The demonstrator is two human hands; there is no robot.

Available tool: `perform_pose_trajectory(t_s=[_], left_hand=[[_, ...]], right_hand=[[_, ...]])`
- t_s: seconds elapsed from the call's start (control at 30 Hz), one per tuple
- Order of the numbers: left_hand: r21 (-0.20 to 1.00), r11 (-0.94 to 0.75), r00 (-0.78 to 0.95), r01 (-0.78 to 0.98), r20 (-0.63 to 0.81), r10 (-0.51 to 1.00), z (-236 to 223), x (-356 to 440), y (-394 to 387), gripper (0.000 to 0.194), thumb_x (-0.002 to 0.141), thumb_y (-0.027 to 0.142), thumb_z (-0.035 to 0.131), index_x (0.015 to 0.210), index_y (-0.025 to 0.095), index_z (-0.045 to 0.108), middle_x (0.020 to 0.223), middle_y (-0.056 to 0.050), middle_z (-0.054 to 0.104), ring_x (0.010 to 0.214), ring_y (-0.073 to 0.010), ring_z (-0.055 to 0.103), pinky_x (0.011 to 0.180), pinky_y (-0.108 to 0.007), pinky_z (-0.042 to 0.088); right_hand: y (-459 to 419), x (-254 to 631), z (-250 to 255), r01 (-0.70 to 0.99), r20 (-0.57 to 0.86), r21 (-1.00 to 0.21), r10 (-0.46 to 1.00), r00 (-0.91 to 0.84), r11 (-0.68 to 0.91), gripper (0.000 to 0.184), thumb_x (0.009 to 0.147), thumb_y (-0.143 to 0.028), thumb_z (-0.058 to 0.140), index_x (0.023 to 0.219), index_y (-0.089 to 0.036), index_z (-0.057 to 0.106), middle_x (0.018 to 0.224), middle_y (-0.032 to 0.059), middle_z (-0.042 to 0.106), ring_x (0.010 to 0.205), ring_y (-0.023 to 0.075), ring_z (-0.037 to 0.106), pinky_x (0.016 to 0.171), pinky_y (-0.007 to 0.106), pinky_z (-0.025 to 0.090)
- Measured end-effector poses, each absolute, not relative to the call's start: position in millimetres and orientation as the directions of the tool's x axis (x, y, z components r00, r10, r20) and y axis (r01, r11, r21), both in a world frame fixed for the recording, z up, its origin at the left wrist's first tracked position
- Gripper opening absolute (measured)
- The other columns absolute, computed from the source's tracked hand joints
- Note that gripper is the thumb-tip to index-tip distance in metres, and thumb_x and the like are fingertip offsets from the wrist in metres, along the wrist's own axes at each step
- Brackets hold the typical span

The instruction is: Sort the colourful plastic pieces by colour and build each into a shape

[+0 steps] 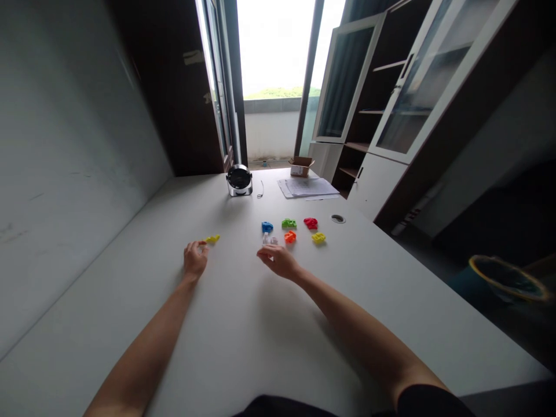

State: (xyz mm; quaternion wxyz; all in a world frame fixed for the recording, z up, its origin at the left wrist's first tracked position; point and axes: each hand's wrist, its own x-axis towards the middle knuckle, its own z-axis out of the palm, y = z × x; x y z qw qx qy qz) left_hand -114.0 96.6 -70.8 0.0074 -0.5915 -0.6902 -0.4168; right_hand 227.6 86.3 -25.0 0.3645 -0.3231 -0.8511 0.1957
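Left hand: the left hand lies low on the desk, lower left of centre, fingers curled inward, its fingertips at the near end of a yellow plastic piece; whether they grip it I cannot tell

Right hand: the right hand reaches in from the lower right, fingers loose and apart from any grip, just below a small white piece

Pieces: a blue piece, a green piece, a red piece, an orange piece and a second yellow piece lie in a loose cluster at centre, right of the white one

Desk: a white desk fills the lower frame, with a round cable grommet just right of the red piece

Far end: a black desk fan stands upper centre, beside a thin cable; papers lie to its right, below a cardboard box

Right side: a glass-door cabinet stands upper right, and a wastebasket with a yellow rim sits lower right on the floor
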Motion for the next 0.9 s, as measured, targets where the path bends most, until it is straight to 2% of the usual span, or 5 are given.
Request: perform_pose_trajectory(t_s=[0.1,0.2,0.37,0.63,0.9], left_hand=[[0.53,-0.024,-0.295,0.848,0.509,0.809,-77,-117,100,0.035,0.086,0.032,0.053,0.115,0.017,0.065,0.12,-0.012,0.067,0.114,-0.0281,0.058,0.107,-0.043,0.041],[0.421,-0.022,-0.221,0.907,0.519,0.826,-80,-114,103,0.046,0.085,0.031,0.055,0.128,0.017,0.06,0.134,-0.013,0.061,0.127,-0.028,0.051,0.114,-0.043,0.034],[0.271,-0.023,-0.112,0.962,0.471,0.875,-77,-110,113,0.05,0.086,0.031,0.057,0.135,0.022,0.058,0.145,-0.011,0.052,0.138,-0.0302,0.038,0.116,-0.046,0.03],[0.162,-0.168,0.064,0.972,0.505,0.861,-61,-91,123,0.035,0.087,0.026,0.057,0.12,0.021,0.066,0.133,-0.013,0.061,0.137,-0.0332,0.036,0.113,-0.052,0.029],[0.259,-0.204,0.068,0.944,0.452,0.889,-49,-46,106,0.018,0.089,0.033,0.06,0.102,0.023,0.069,0.103,-0.01,0.071,0.109,-0.0319,0.053,0.098,-0.046,0.037]], right_hand=[[73,212,-31,0.318,0.402,-0.66,0.677,-0.617,0.681,0.015,0.093,-0.019,0.058,0.095,-0.021,0.073,0.086,0.0022,0.072,0.071,0.0129,0.061,0.066,0.023,0.044],[68,204,-37,0.299,0.295,-0.742,0.693,-0.658,0.6,0.015,0.091,-0.02,0.06,0.095,-0.021,0.074,0.084,0.0008,0.072,0.069,0.0116,0.06,0.063,0.021,0.043],[69,203,-44,0.31,0.217,-0.792,0.717,-0.663,0.526,0.017,0.088,-0.017,0.059,0.095,-0.019,0.075,0.084,0.001,0.073,0.071,0.012,0.061,0.065,0.02,0.044],[80,204,-56,0.324,0.394,-0.763,0.8,-0.452,0.559,0.016,0.09,-0.017,0.058,0.091,-0.021,0.074,0.079,0.0006,0.072,0.066,0.0126,0.061,0.064,0.022,0.046],[79,207,-52,0.366,0.451,-0.712,0.789,-0.417,0.599,0.014,0.092,-0.019,0.058,0.09,-0.021,0.072,0.078,0.0004,0.071,0.064,0.0119,0.059,0.063,0.021,0.044]])
